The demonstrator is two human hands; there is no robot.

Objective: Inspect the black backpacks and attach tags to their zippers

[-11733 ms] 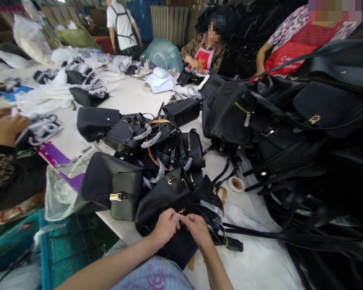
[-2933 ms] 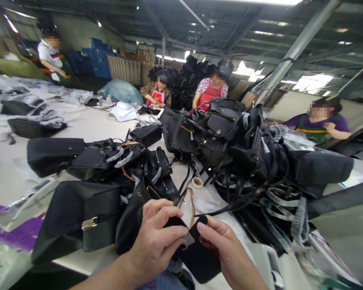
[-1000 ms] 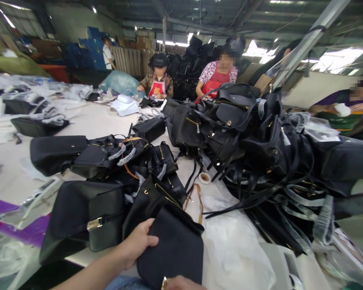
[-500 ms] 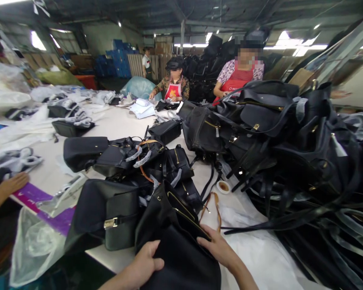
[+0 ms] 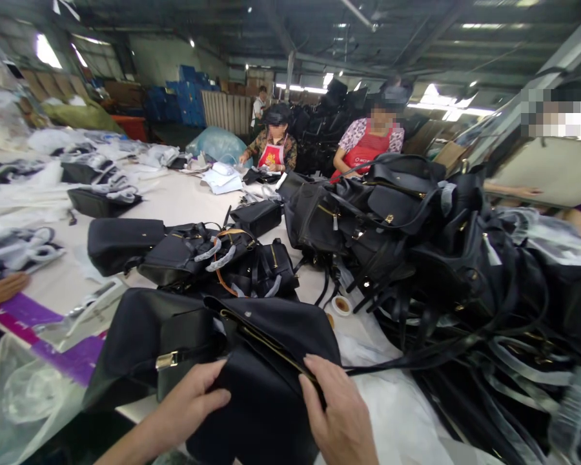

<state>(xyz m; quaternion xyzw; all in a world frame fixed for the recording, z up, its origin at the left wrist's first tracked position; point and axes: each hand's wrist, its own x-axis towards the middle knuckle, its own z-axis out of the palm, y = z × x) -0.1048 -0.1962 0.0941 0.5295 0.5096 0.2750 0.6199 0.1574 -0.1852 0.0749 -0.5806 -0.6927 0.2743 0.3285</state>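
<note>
A black leather bag [image 5: 261, 400] lies in front of me at the bottom centre, its gold-zipped opening turned upward. My left hand [image 5: 193, 400] grips the bag's left edge, thumb on the near face and fingers partly hidden behind. My right hand [image 5: 336, 410] holds the right side by the zipper, with fingertips at the opening. Against its left side rests another black bag [image 5: 126, 342] with a gold buckle. Behind these are smaller black bags [image 5: 174, 258] with wrapped handles and a tan strap.
A large heap of black bags [image 5: 407, 239] fills the right. A small cup [image 5: 341, 305] of brown stuff stands beside it. Purple packaging [image 5: 53, 342], clear plastic [image 5: 24, 394] and another person's hand [image 5: 4, 290] are at left. Two people in red aprons work across the table [image 5: 169, 194].
The held bag's upper flap has swung from upright to lying across toward the right. Both hands have shifted slightly, and the view has turned a little to the right.
</note>
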